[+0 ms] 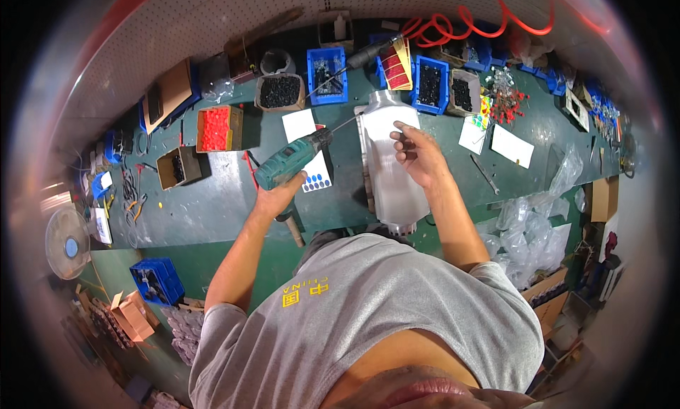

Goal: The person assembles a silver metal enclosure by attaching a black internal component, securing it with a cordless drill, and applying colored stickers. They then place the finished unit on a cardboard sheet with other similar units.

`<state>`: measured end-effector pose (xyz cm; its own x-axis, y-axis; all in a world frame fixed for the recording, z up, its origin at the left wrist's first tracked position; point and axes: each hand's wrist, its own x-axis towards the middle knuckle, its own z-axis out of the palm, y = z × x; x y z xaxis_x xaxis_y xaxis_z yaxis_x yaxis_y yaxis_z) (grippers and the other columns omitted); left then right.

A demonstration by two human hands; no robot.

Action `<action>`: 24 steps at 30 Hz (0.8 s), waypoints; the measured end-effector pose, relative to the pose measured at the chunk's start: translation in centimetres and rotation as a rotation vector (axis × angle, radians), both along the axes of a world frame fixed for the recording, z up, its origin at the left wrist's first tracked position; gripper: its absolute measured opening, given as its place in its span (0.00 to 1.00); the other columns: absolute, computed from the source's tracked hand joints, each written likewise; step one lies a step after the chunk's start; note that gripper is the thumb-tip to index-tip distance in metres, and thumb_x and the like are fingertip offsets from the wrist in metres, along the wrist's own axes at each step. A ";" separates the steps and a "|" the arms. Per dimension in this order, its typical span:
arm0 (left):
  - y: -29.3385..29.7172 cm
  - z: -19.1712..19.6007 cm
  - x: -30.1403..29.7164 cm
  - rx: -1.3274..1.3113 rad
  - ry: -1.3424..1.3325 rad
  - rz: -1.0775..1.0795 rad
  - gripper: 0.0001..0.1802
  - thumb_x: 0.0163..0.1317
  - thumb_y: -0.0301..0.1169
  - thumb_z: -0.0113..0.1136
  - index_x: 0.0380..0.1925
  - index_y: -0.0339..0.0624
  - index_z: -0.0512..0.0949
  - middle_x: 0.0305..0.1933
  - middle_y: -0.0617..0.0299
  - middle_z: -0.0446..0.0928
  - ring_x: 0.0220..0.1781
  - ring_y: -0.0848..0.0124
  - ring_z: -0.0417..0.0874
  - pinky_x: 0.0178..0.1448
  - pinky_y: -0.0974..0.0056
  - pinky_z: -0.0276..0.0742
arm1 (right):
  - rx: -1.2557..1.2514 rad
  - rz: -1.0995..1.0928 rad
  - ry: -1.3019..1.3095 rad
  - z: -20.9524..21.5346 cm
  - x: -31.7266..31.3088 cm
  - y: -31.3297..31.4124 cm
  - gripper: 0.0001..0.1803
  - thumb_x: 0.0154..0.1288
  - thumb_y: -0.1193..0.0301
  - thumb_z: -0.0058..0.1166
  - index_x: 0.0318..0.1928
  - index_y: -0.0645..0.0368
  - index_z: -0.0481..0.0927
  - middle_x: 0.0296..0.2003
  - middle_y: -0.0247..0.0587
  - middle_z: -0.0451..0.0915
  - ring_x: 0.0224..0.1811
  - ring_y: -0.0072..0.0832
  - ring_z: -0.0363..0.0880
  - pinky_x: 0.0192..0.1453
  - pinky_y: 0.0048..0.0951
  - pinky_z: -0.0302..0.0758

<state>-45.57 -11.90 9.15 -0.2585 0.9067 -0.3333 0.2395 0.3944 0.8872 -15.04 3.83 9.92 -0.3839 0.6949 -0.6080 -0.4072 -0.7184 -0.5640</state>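
Note:
My left hand (285, 194) is wrapped round the grip of a teal power drill (289, 158). Its long thin bit slants up to the right, and the tip reaches the left edge of a silver metal housing (388, 175) near its far end. The housing lies lengthwise on the bench in front of me. Over its right side hovers my right hand (423, 154), fingers curled and drawn together; anything small between them is too small to make out. A white sheet with blue oval stickers (316, 178) lies partly under the drill.
Along the back of the green bench (234, 214) stand blue bins (429, 83) of dark small parts and a box of red parts (216, 129). A second power screwdriver (365, 54) and a coiled red hose (464, 23) are behind. A wrench (484, 174) lies right, near plastic bags (528, 228).

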 end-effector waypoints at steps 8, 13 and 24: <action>4.2 3.5 -3.2 -0.152 -0.018 -0.144 0.17 0.60 0.29 0.69 0.50 0.40 0.82 0.46 0.64 0.84 0.47 0.73 0.82 0.53 0.64 0.79 | 0.001 -0.017 0.024 -0.6 0.3 -0.2 0.17 0.72 0.70 0.56 0.56 0.65 0.78 0.39 0.42 0.84 0.33 0.22 0.77 0.33 0.22 0.74; 9.7 8.4 -4.1 -0.124 0.098 -0.297 0.23 0.54 0.37 0.73 0.50 0.42 0.83 0.47 0.62 0.85 0.50 0.70 0.83 0.57 0.63 0.79 | -0.021 -0.024 0.055 -1.6 1.1 -0.7 0.16 0.72 0.70 0.56 0.55 0.65 0.79 0.39 0.42 0.84 0.32 0.21 0.77 0.32 0.21 0.75; 21.0 16.6 5.1 -0.087 0.771 -0.875 0.22 0.51 0.37 0.67 0.49 0.48 0.83 0.51 0.46 0.83 0.55 0.46 0.83 0.61 0.52 0.78 | 0.107 -0.129 -0.122 -1.2 5.0 -0.5 0.13 0.73 0.69 0.55 0.53 0.63 0.79 0.38 0.39 0.85 0.29 0.17 0.78 0.30 0.19 0.76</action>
